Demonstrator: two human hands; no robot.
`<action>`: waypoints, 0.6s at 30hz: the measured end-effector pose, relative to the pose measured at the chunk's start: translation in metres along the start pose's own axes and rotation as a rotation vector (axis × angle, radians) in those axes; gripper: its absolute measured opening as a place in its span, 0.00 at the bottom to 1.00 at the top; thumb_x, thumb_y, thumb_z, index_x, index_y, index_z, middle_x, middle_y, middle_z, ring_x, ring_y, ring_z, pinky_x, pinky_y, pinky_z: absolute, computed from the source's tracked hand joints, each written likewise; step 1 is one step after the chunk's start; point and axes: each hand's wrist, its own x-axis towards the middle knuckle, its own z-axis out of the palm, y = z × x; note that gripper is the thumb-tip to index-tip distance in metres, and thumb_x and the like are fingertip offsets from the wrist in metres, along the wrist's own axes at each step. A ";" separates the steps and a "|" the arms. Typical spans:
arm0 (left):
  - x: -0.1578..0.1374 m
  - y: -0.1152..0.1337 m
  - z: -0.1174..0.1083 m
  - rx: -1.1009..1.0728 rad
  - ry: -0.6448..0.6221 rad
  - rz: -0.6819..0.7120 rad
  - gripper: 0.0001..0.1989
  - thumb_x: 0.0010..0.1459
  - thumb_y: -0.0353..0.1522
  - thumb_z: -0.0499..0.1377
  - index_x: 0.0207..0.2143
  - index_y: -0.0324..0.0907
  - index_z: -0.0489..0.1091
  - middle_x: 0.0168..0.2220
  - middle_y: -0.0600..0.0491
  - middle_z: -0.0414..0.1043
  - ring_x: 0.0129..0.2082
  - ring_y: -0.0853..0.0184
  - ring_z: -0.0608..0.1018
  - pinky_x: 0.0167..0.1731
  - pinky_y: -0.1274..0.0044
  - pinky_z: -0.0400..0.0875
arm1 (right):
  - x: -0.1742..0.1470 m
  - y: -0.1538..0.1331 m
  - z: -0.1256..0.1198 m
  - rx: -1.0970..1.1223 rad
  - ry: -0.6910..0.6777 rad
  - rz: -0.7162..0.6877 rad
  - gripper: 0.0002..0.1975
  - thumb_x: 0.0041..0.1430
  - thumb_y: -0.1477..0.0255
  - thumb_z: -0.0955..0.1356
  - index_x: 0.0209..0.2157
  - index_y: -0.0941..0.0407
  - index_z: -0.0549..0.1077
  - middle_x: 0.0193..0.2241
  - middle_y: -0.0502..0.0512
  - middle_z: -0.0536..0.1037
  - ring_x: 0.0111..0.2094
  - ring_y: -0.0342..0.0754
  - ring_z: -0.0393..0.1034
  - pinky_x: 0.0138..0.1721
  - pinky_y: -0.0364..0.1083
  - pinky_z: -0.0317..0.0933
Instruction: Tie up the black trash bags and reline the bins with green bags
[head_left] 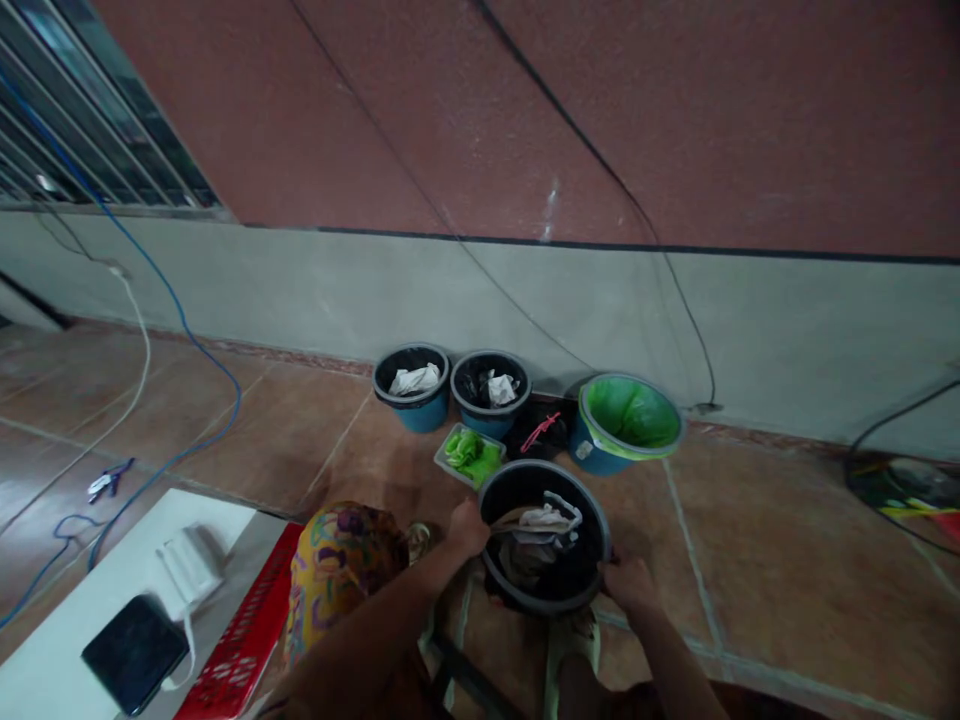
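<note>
Near my feet stands a round bin (555,605) with a grey rim and a black liner. Inside it lie crumpled white and brownish scraps (544,520). My left hand (469,527) is closed at the bin's upper left edge, its fingers partly hidden. At the lower right edge, my right hand (628,582) pinches the rim or the dark liner there; I cannot tell which. Just beyond the bin, bright green plastic bags (474,455) fill a small clear tray (442,460). A black bag (536,430) with a pink tie lies behind it.
Along the wall stand two blue bins, left (422,415) and middle (486,424), with black liners and white waste, and a green-lined bin (596,457). At left are a white board (82,600) with a phone (135,655), a red basket (247,630) and a blue cable (180,310).
</note>
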 end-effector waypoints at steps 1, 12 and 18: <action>0.007 0.004 0.007 -0.009 -0.007 0.004 0.18 0.55 0.23 0.58 0.48 0.37 0.73 0.50 0.41 0.78 0.52 0.57 0.78 0.51 0.73 0.72 | 0.006 0.003 0.001 -0.001 -0.007 0.027 0.10 0.42 0.75 0.65 0.26 0.54 0.78 0.18 0.55 0.77 0.27 0.52 0.75 0.28 0.44 0.62; 0.065 0.017 -0.005 -0.058 0.060 -0.016 0.21 0.58 0.22 0.56 0.54 0.33 0.68 0.52 0.39 0.76 0.55 0.57 0.77 0.53 0.73 0.70 | 0.065 -0.021 0.023 0.016 0.022 0.026 0.18 0.51 0.74 0.63 0.41 0.60 0.80 0.32 0.61 0.82 0.35 0.54 0.77 0.34 0.45 0.64; 0.042 -0.025 -0.035 -0.051 0.166 -0.226 0.19 0.58 0.21 0.55 0.52 0.33 0.69 0.49 0.39 0.78 0.52 0.57 0.79 0.47 0.76 0.72 | 0.046 -0.060 0.067 0.076 -0.073 -0.078 0.16 0.50 0.75 0.65 0.40 0.58 0.79 0.36 0.60 0.83 0.39 0.54 0.78 0.40 0.46 0.67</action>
